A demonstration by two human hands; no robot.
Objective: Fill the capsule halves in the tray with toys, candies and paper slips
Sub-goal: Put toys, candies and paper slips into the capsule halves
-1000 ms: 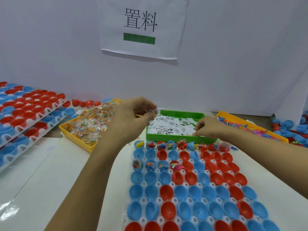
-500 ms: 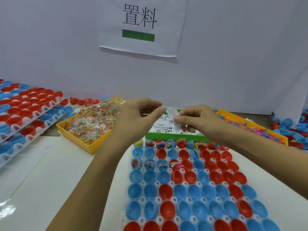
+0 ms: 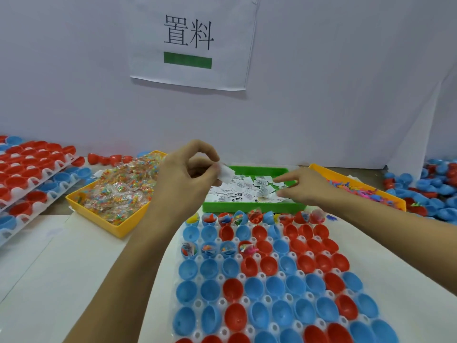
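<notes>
A white tray (image 3: 268, 299) in front of me holds rows of blue and red capsule halves (image 3: 254, 288). The far row and part of the third row hold toys and candies; the others are bare. My left hand (image 3: 184, 177) is raised over the gap between the yellow and green bins and pinches a white paper slip (image 3: 226, 173) at its fingertips. My right hand (image 3: 300, 188) reaches into the green bin (image 3: 252, 206) of paper slips (image 3: 247, 190), its fingertips on the pile; whether it grips a slip cannot be told.
A yellow bin (image 3: 116, 225) of wrapped candies sits at left. An orange bin (image 3: 321, 169) of coloured toys sits at right. Stacked trays of capsule halves (image 3: 29, 174) lie far left, loose halves (image 3: 430, 191) far right. A white wall with a paper sign (image 3: 190, 40) stands behind.
My right hand passed a slip to the left hand at the middle, then moved back right into the green bin. My left hand now holds the slip, raised a little.
</notes>
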